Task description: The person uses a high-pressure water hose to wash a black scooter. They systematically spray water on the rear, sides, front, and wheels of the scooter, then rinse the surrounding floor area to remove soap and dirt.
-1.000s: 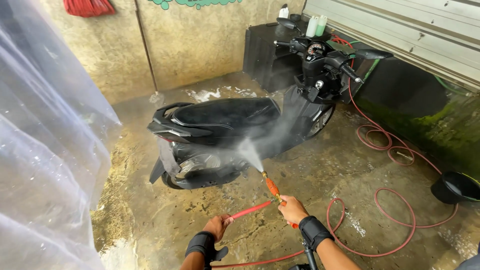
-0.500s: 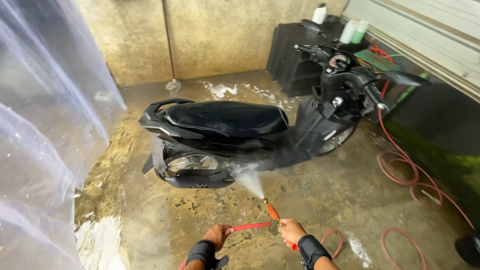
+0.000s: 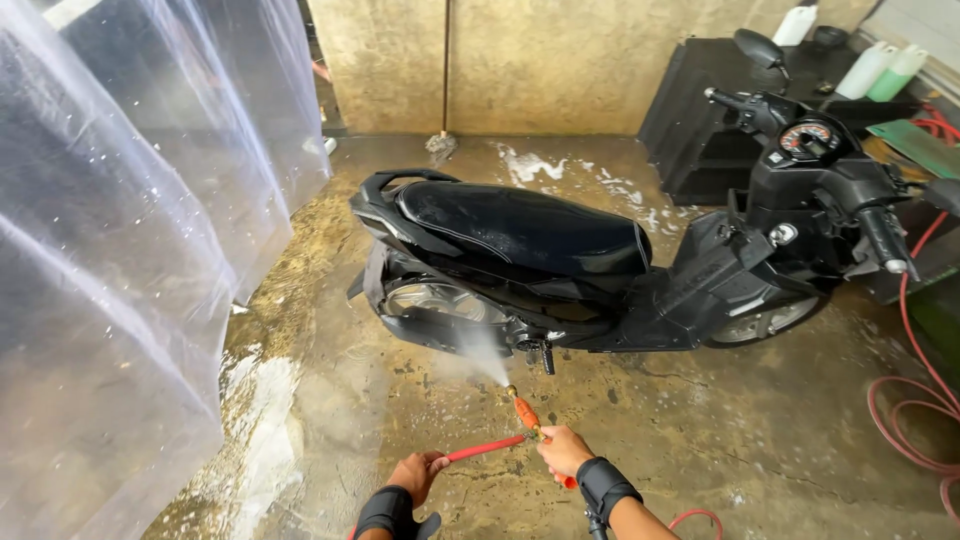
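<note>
R grip (image 3: pixel 563 450) closed on orange spray nozzle (image 3: pixel 527 413), L grip (image 3: pixel 417 472) closed on red hose (image 3: pixel 485 448), spray hitting black scooter (image 3: pixel 600 262)

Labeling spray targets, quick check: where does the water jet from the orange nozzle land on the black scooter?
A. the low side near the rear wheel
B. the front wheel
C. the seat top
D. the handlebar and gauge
A: the spray leaves the orange nozzle, held by the right hand, and fans onto the scooter low by the rear wheel.
</note>
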